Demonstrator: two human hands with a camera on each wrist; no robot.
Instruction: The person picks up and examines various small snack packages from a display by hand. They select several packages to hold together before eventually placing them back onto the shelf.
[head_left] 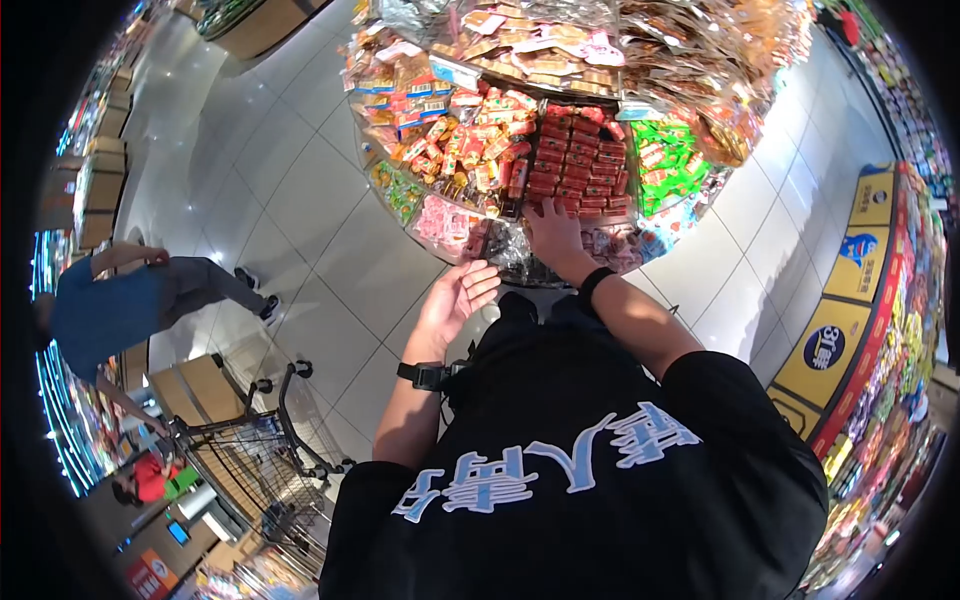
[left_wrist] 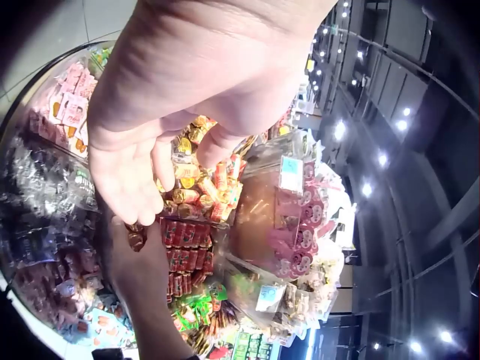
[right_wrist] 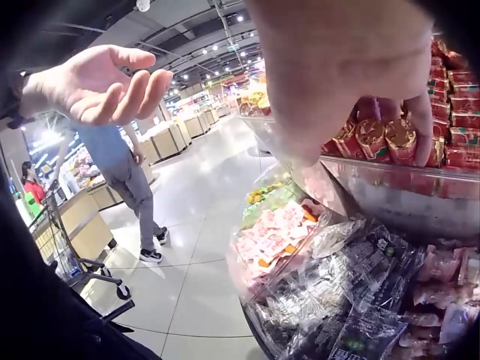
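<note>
My right hand (head_left: 556,236) reaches over the near edge of a bin of red-wrapped candy rolls (head_left: 578,155). In the right wrist view its bent fingers and thumb are round a few rolls with gold twisted ends (right_wrist: 371,139) just behind the clear divider. Part of one roll (left_wrist: 136,238) shows beside that hand in the left wrist view. My left hand (head_left: 462,297) hovers in front of the stand, palm up, fingers loosely bent, holding nothing. It is nearest to the pink candy packets (head_left: 446,222) and the dark, shiny packets (head_left: 512,250).
Orange-and-gold sweets (head_left: 470,135) and green packets (head_left: 668,165) flank the red rolls on the round stand. A person in a blue top (head_left: 115,300) stands at the left near a shopping cart (head_left: 265,460). Yellow-fronted shelving (head_left: 835,330) curves along the right.
</note>
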